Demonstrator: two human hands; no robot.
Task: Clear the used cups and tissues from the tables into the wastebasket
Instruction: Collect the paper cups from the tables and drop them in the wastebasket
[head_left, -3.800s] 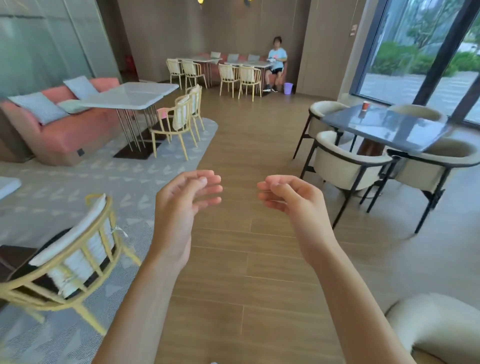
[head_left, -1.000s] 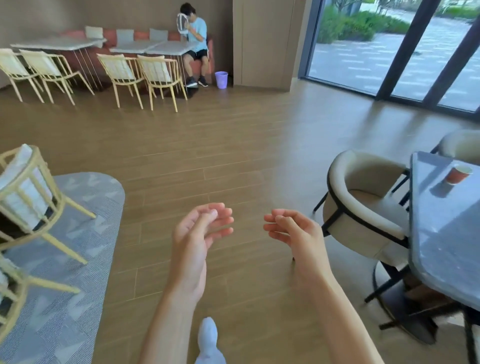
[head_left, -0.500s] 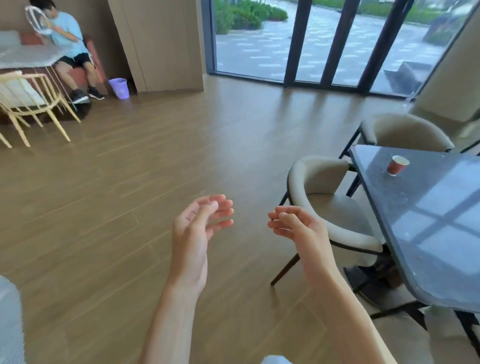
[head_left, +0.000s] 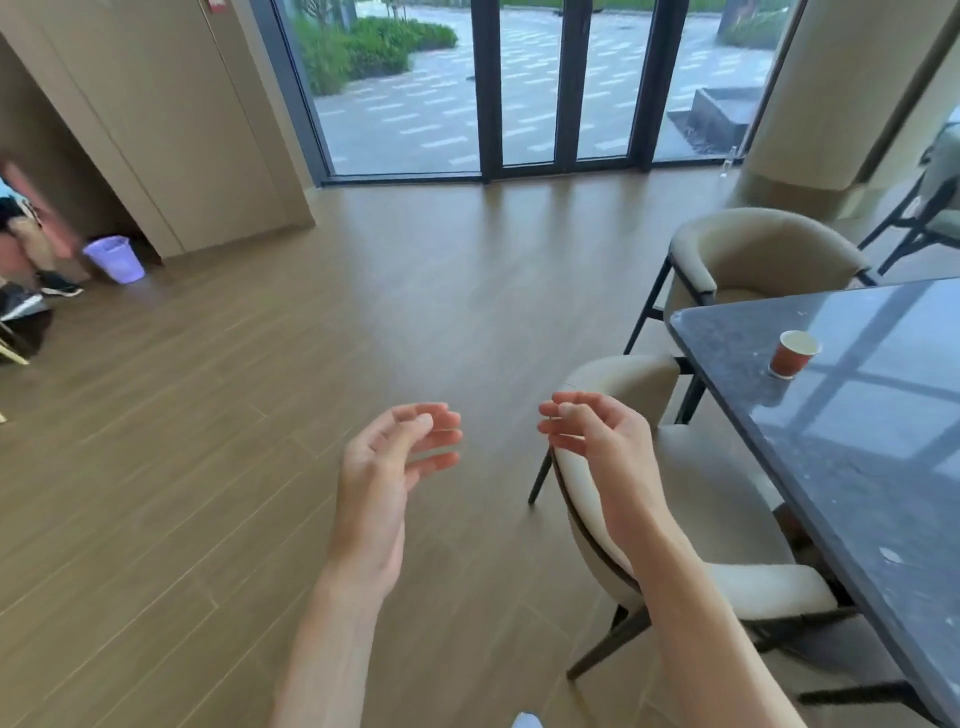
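Note:
A red paper cup (head_left: 790, 355) stands upright near the left edge of a dark stone table (head_left: 878, 467) at the right. A purple wastebasket (head_left: 114, 258) sits on the floor far off at the left, beside a wall panel. My left hand (head_left: 387, 467) and my right hand (head_left: 597, 441) float in front of me at mid-frame, fingers loosely curled and holding nothing. The right hand hovers over the back of a cream chair, well short of the cup.
Two cream armchairs (head_left: 675, 519) (head_left: 753, 260) stand along the table's left side. A seated person's legs and shoes (head_left: 31, 270) show at the far left edge. Glass doors (head_left: 519, 88) and a round column (head_left: 821, 93) close the far side. Wood floor spreads between.
The view has swung right and closer to the dark table; the cup is nearer and the wastebasket has slid to the far left. Both hands keep the same loose pose.

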